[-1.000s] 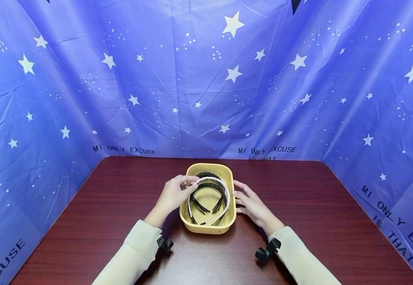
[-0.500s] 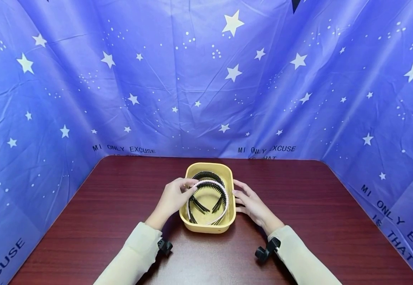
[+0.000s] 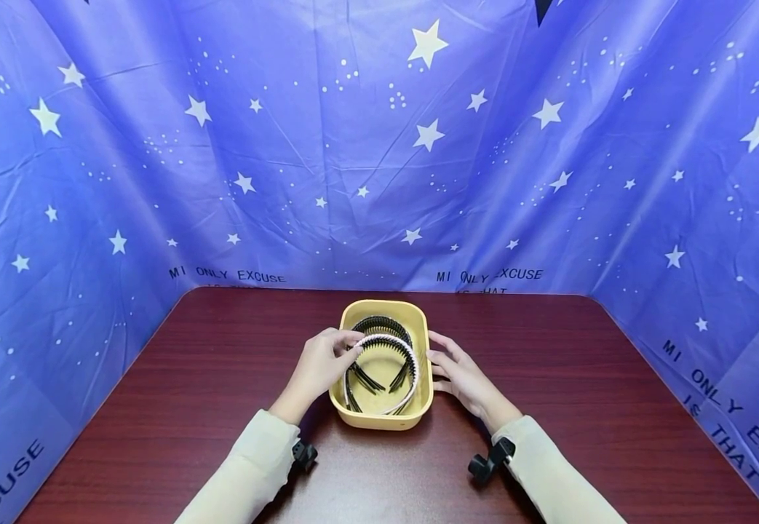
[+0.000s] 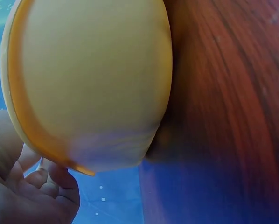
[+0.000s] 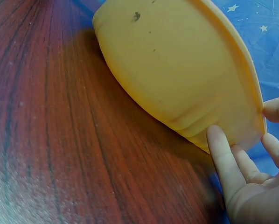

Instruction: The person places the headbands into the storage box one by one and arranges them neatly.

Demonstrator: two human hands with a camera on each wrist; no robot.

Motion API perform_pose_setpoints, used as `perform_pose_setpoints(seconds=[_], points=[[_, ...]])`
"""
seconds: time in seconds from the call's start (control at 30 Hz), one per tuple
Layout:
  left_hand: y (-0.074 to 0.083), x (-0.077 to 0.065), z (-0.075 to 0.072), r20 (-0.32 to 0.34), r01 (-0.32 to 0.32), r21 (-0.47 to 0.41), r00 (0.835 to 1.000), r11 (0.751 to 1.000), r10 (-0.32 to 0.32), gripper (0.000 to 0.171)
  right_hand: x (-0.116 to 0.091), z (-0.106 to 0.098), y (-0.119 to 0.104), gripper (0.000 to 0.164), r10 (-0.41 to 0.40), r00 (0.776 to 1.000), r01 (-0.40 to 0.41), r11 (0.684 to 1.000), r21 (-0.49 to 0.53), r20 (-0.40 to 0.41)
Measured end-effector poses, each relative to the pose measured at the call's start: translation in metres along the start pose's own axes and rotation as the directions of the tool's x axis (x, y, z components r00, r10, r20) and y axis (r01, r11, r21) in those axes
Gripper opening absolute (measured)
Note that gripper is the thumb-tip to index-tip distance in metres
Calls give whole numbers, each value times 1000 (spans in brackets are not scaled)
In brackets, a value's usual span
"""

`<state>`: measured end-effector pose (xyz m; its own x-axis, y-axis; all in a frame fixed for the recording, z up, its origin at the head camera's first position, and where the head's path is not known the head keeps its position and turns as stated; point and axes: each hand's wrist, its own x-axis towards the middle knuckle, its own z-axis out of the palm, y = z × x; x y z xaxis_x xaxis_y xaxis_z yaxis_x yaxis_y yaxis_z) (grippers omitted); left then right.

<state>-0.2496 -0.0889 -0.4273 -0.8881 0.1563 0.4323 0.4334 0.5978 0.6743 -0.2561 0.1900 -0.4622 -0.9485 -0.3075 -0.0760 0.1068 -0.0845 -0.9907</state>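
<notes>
A yellow plastic bin [image 3: 379,421] stands on the table, with several black toothed headbands [image 3: 379,322] inside. A pale pink braided headband [image 3: 416,371] lies over the nearer black ones. The thumb and forefinger of my left hand [image 3: 319,364] pinch its upper left side, over the bin's left rim. In the left wrist view the bin wall hides this pinch, and other fingers [image 4: 48,182] curl beside the rim. At the other side, my right hand [image 3: 466,375] rests straight fingertips [image 5: 217,135] against the bin's outer right wall.
The dark red wooden table [image 3: 222,349] surrounds the bin on all sides. Behind and beside it hangs a blue curtain [image 3: 353,145] with white stars and lettering. Black wrist cameras [image 3: 493,460] sit at both cuffs.
The pink headband has come down and slightly toward me, onto the nearer black headbands. My left hand has lowered a little with it. My right hand stays at the bin wall.
</notes>
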Motion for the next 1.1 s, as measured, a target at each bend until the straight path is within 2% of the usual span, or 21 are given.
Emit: perform_pose_setpoints(seconds=[0.33, 0.57, 0.8, 1.1], points=[[-2, 0, -3, 19, -21, -5, 1000, 1000, 21, 20, 0, 1, 0, 59, 6, 1000, -6, 1000, -4, -7], [-1, 0, -7, 2, -30, -26, 1000, 999, 30, 21, 0, 1, -1, 58, 5, 1000, -5, 1000, -13, -13], [-2, 3, -13, 6, 0, -14, 1000, 1000, 0, 22, 0, 1, -1, 58, 6, 1000, -7, 1000, -14, -12], [-7, 5, -28, 21, 4, -39, 1000, 999, -3, 22, -1, 1, -4, 59, 1, 1000, -1, 1000, -23, 2]])
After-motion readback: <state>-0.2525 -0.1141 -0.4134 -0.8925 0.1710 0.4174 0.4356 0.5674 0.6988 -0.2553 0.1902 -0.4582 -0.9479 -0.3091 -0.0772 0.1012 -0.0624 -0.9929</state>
